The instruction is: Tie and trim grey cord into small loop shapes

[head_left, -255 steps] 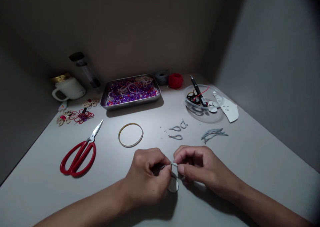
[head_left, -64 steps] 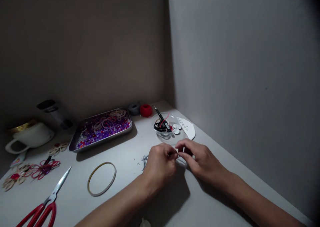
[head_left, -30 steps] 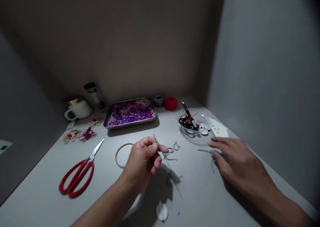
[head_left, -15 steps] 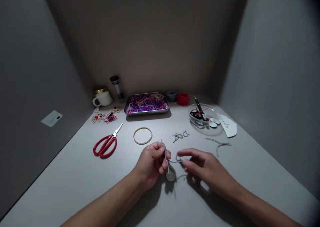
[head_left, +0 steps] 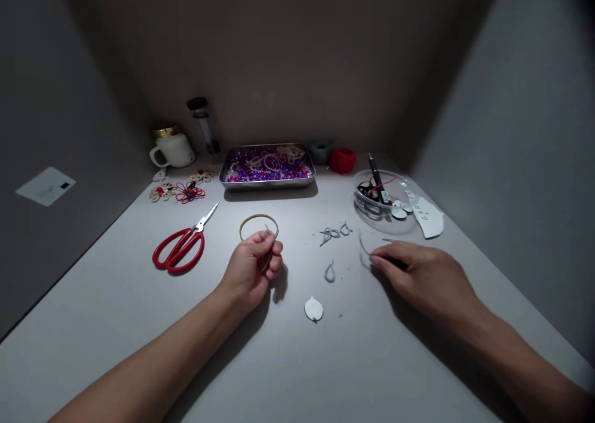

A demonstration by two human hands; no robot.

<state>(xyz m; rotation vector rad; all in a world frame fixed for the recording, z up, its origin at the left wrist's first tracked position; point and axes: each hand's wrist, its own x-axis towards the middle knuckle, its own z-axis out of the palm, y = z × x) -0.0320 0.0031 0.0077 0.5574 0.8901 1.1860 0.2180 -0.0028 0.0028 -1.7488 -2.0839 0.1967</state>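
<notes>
My left hand (head_left: 253,268) is closed around a thin grey strip whose tip sticks up past the fingers, just in front of a yellowish ring (head_left: 258,226) lying flat. My right hand (head_left: 416,274) rests on the grey table (head_left: 116,324) with its fingertips on a curved grey strip (head_left: 365,249). Between the hands lie a small grey loop (head_left: 330,272) and a white oval disc (head_left: 313,309). Several more grey loops (head_left: 333,232) lie farther back.
Red-handled scissors (head_left: 179,248) lie at the left. At the back stand a metal tray of purple beads (head_left: 267,165), a white mug (head_left: 171,150), a red thread spool (head_left: 343,159), a glass dish with a pen (head_left: 383,193) and small wire flowers (head_left: 179,191). Walls close both sides.
The hands have parted: the left drew back left with a grey strip, the right moved right onto the loose strips. A small loop now lies on the table between them.
</notes>
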